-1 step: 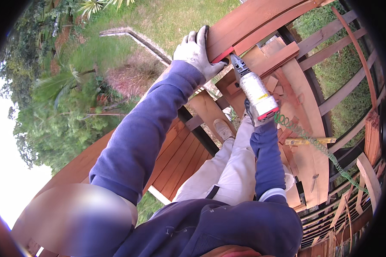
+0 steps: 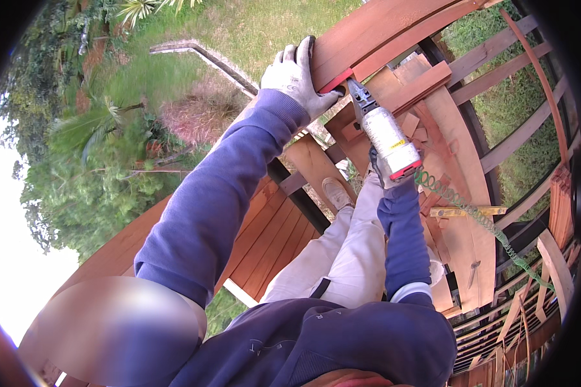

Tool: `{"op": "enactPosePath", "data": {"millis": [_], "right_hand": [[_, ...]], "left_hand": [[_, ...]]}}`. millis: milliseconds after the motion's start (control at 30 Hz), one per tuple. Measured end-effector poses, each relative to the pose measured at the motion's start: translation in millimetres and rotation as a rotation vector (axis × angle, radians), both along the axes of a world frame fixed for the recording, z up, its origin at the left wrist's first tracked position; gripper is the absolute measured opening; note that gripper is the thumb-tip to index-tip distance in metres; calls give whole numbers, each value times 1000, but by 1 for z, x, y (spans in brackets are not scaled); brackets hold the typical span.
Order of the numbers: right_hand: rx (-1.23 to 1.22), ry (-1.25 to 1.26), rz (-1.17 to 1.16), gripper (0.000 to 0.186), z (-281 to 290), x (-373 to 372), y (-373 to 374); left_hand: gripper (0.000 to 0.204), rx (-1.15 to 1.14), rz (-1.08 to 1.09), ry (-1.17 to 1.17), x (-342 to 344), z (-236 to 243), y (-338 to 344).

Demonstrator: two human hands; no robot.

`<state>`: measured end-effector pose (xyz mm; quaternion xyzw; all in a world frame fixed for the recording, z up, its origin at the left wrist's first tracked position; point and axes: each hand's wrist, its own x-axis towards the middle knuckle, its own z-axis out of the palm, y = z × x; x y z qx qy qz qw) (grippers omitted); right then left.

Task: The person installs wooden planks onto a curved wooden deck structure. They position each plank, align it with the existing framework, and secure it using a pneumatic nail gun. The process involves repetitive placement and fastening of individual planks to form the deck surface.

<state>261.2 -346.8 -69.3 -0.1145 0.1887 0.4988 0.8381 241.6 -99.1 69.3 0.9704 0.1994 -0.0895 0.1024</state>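
My left hand (image 2: 295,84), in a pale glove with dark fingertips, grips the end of a reddish-brown wooden board (image 2: 381,31). Its fingers lie along one side and its thumb is on the near side, by a bright red strip (image 2: 336,81) on the board's end. A white nail gun (image 2: 388,137) with a red rear cap is in my right hand (image 2: 382,173), whose gloved fingers are mostly hidden beneath the tool. The gun's dark nose points at the board's end, close to my left thumb. From its rear runs a green coiled air hose (image 2: 461,205).
Reddish decking (image 2: 274,235) lies at the left of my legs. Plywood sheets (image 2: 461,151), a yellow level (image 2: 468,211) and a white bucket (image 2: 436,272) are on the right. Dark joists (image 2: 510,145) have open gaps between them, with grass below. A shoe (image 2: 337,192) stands on a plank.
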Motion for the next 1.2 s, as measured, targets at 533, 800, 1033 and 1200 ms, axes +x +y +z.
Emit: {"op": "enactPosePath", "data": {"millis": [533, 800, 1033, 1200], "right_hand": [[-81, -26, -7, 45, -17, -4, 3], [-116, -54, -25, 46, -18, -6, -1], [-287, -148, -63, 48, -18, -8, -27], [-845, -502, -40, 49, -25, -24, -68]], "left_hand": [[103, -20, -9, -67, -4, -8, 3], [103, -46, -16, -78, -4, -8, 4], [105, 15, -32, -62, -1, -7, 6], [103, -14, -12, -49, -2, -6, 10]]}}
